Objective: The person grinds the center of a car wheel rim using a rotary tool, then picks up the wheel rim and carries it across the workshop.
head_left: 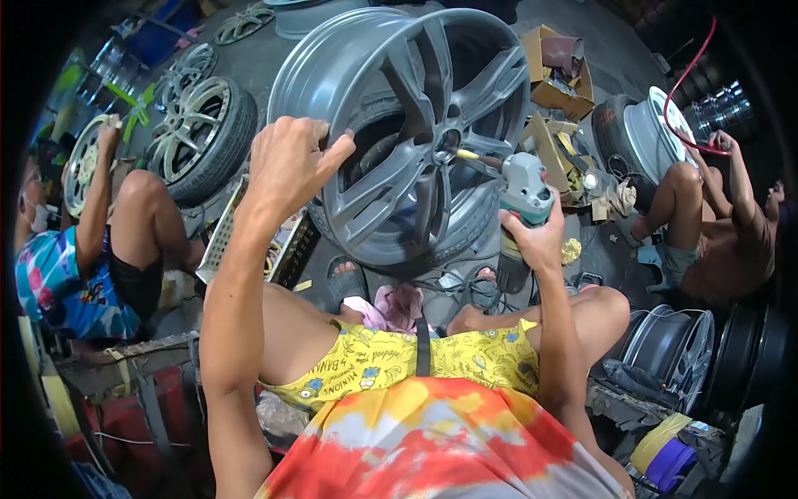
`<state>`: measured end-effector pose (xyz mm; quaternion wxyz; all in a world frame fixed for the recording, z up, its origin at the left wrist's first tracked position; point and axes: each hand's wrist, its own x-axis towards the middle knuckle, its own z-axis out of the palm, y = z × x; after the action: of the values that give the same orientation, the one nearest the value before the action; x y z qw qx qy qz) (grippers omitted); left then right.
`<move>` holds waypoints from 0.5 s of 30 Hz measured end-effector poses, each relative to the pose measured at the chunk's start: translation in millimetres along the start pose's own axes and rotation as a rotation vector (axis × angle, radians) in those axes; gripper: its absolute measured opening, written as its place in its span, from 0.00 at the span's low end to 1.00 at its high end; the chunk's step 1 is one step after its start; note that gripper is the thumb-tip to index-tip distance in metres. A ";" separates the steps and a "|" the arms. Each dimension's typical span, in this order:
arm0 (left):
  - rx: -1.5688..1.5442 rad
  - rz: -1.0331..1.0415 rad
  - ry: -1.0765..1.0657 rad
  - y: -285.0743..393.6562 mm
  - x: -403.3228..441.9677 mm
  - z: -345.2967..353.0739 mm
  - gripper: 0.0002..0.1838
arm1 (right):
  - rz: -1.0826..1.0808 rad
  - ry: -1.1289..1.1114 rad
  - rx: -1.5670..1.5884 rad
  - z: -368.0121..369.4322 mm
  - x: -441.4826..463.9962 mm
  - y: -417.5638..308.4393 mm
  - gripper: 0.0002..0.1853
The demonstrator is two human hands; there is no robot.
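A large grey alloy wheel rim stands tilted in front of me, over a tyre lying on the floor. My right hand is wrapped round a grey and green power tool. The tool's yellow-tipped shaft points left, its end at the hub of the rim. My left hand is at the rim's left edge, thumb apart from the bent fingers; it seems to rest against the edge. Nothing held shows in it.
A person sits at the left by more wheels. Another person sits at the right beside a white rim. Cardboard boxes stand right of my rim; a perforated crate and pink cloth lie nearer.
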<state>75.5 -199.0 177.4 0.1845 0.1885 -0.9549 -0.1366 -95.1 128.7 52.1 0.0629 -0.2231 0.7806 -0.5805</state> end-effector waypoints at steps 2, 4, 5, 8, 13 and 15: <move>0.016 -0.017 0.011 -1.9 -5.6 1.3 0.30 | -0.061 0.033 -0.121 10.7 5.1 -1.5 0.41; -0.010 -0.011 0.019 -5.5 -10.6 3.3 0.30 | -0.103 0.058 -0.283 19.4 8.7 -15.9 0.43; -0.033 0.008 0.035 -6.6 -10.9 2.5 0.30 | -0.159 0.054 -0.298 22.8 12.0 -16.0 0.43; -0.034 -0.005 0.012 0.3 -10.2 -3.2 0.30 | -0.201 0.018 -0.312 30.4 11.5 -24.8 0.42; -0.013 0.006 0.021 -0.9 -13.0 -1.1 0.30 | -0.005 -0.016 -0.261 28.7 5.4 -16.7 0.40; -0.035 0.033 0.043 -2.5 -10.9 0.1 0.31 | 0.011 0.002 -0.247 28.0 3.9 -22.1 0.40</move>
<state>85.6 -196.7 173.2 0.2107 0.1724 -0.9511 -0.1460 -82.5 97.4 64.5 0.0375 -0.2242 0.8474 -0.4798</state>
